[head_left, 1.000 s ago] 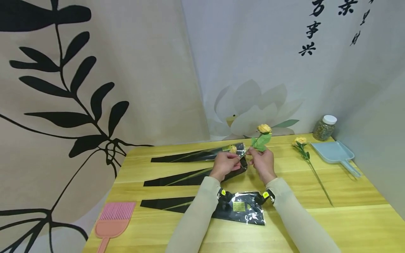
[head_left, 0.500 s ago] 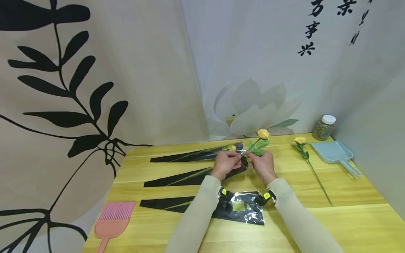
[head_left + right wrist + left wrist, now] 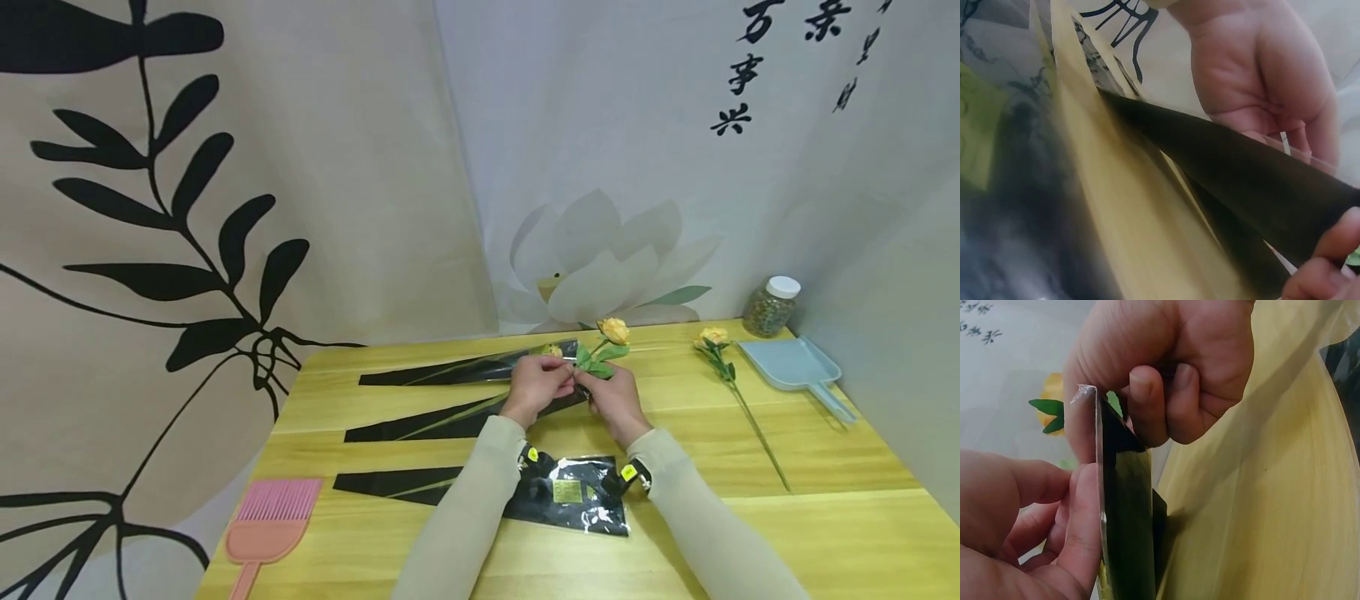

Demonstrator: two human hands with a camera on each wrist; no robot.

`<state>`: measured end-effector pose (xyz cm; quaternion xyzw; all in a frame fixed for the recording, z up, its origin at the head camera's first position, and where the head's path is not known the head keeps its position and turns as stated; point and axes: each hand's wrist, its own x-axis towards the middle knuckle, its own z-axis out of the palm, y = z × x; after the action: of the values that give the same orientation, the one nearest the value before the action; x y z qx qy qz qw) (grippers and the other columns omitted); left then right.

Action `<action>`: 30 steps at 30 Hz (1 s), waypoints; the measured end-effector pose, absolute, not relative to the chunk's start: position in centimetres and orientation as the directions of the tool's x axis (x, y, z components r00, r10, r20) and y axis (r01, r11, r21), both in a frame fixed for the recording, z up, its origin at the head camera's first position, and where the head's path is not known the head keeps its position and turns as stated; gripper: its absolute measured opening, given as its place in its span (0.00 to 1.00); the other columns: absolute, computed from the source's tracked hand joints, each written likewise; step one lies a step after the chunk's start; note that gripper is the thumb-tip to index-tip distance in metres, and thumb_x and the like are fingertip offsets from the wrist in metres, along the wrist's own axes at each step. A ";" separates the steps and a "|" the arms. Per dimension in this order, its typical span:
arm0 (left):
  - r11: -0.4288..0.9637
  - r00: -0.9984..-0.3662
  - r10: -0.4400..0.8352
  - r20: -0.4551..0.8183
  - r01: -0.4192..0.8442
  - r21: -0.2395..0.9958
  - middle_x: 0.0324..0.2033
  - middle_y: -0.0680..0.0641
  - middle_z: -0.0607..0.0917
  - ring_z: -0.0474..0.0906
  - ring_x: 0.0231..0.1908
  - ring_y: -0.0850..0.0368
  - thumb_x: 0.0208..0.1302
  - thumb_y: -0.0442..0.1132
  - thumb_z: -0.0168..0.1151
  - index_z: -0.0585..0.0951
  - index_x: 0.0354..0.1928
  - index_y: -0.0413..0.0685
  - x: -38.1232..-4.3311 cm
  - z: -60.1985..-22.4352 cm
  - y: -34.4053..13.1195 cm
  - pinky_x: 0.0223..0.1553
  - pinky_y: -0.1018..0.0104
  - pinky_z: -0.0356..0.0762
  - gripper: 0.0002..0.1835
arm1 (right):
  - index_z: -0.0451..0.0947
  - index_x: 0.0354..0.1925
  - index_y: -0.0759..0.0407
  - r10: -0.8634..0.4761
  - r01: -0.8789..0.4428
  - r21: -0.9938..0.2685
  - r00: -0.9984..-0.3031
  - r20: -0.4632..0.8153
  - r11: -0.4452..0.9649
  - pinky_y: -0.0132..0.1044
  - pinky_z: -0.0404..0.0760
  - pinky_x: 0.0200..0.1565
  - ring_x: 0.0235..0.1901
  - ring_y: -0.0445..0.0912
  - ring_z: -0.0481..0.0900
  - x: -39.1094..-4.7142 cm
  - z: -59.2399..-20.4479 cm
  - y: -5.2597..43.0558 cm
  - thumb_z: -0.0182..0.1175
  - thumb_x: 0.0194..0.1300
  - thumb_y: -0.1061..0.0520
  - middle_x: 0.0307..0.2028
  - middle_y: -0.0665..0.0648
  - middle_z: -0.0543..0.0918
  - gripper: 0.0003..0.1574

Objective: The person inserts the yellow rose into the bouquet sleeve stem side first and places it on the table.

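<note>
Step looks like sleeving: left hand (image 3: 537, 385) pinches the mouth of the middle black sleeve (image 3: 450, 424), right hand (image 3: 613, 400) grip clamped on the yellow rose (image 3: 614, 331) just right of it, above the bench (image 3: 847, 550). Next probably calls for sliding the stem left, mouth kept open.

The head camera looks forward and down from above and behind the fingers of the left hand (image 3: 535, 390) and right hand (image 3: 617, 402), far enough back to take in the wooden table (image 3: 847, 533) around them and the printed backdrop (image 3: 367, 183) beyond. The left wrist camera, close beside the left fingers, faces across toward the right ones; the right wrist camera, also near, faces the opposite way. Both wrist views share the black flower sleeve (image 3: 1125, 525) at the fingertips; head and left wrist share the yellow rose (image 3: 614, 331) past the right fingers.
</note>
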<state>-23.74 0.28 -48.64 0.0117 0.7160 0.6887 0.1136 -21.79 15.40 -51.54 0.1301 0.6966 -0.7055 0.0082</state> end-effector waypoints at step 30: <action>0.093 -0.970 0.211 -0.124 -0.106 0.990 0.50 0.32 0.88 0.88 0.36 0.60 0.75 0.35 0.66 0.87 0.55 0.34 -23.5 -48.7 -0.9 0.42 0.67 0.90 0.13 | 0.77 0.52 0.53 0.257 0.141 -0.972 -0.948 -0.186 -0.186 0.29 0.63 0.14 0.10 0.35 0.63 -22.7 -50.4 16.0 0.64 0.76 0.45 0.15 0.41 0.68 0.16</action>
<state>-23.48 -0.94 -48.69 0.0361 0.7296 0.6726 0.1180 -22.72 16.04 -50.44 0.1561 0.6370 -0.7539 -0.0385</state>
